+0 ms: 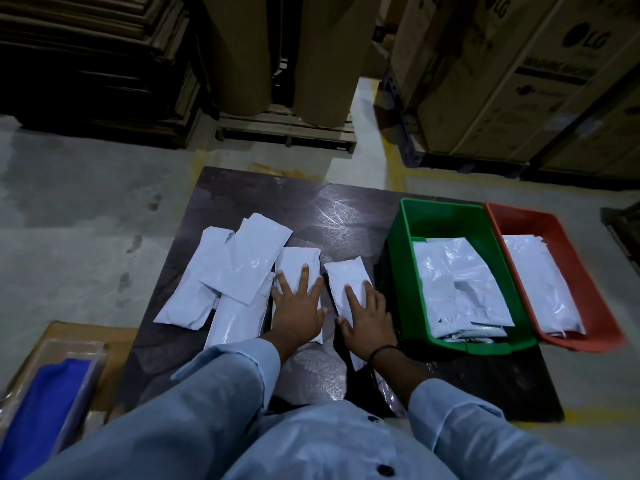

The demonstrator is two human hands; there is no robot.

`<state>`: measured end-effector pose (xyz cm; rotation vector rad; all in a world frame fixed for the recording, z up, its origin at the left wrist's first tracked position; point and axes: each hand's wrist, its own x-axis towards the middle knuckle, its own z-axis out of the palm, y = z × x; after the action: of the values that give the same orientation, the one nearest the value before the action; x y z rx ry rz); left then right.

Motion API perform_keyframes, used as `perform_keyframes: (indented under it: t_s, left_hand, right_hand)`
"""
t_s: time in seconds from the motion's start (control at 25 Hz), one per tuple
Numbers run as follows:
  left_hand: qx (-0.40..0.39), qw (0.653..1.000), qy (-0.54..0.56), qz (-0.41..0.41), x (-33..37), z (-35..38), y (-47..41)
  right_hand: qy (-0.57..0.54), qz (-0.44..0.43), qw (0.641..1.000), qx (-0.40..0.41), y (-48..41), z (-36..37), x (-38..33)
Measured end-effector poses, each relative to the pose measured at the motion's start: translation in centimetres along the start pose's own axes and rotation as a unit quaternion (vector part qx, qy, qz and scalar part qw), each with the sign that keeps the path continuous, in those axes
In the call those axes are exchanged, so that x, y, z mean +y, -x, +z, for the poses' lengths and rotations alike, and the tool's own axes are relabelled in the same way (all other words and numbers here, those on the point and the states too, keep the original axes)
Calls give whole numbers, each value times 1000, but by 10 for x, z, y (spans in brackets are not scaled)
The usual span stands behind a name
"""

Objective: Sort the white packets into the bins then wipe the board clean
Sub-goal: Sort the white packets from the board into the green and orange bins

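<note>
Left hand [298,308] lay flat, fingers spread and straight, pressing on the middle packet [294,263]. It gripped nothing. Right hand [367,315] was the same: open palm down on the right packet [343,277], fingers straight, no pinch. Both packets lay on the board [332,209], just beside each other.

The loose pile [239,271] of overlapping packets sat just left of the left hand, unsorted. The green bin [403,271] stood right of the right hand and already held several packets. The red bin [512,220] touched its far side and held fewer. The blue cloth [45,403], in a clear bag, lay off the board at lower left, well apart.

Risks, as a judgement: the packets looked glossy, so a flat palm could slide one instead of lifting it. The left one might drag the pile's edge along. The sorting rule was not visible, so a wrong-bin drop was possible. Wiping now would be blocked by the pile.
</note>
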<state>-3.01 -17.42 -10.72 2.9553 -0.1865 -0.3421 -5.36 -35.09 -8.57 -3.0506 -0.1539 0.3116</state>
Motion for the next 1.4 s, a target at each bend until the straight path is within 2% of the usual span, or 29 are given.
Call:
perform_keyframes:
  t_s: [0.16, 0.32, 0.64, 0.8, 1.0, 1.2, 1.4]
  left_hand:
    - [9, 1000, -5, -16, 8, 1, -6]
    - [19, 999, 39, -29, 14, -5, -12]
    - [109, 992, 31, -52, 41, -41, -25]
    - [147, 985, 43, -77, 44, -73, -44]
    - [183, 981, 18, -69, 49, -125, -64]
    - [212, 976, 18, -42, 93, -164, -72]
    - [220, 975, 21, 1, 161, -185, -81]
  right_hand:
    - [-19, 3, 1000, -20, 0, -3, 11]
    - [-71, 5, 997, -6, -6, -8, 15]
    - [-135, 7, 987, 83, -41, -45, 3]
    - [-126, -31, 983, 128, -60, -82, 3]
    - [-127, -73, 964, 221, -81, -128, 18]
    - [-127, -88, 949, 275, -89, -167, 48]
    - [-93, -73, 947, 300, -85, -186, 120]
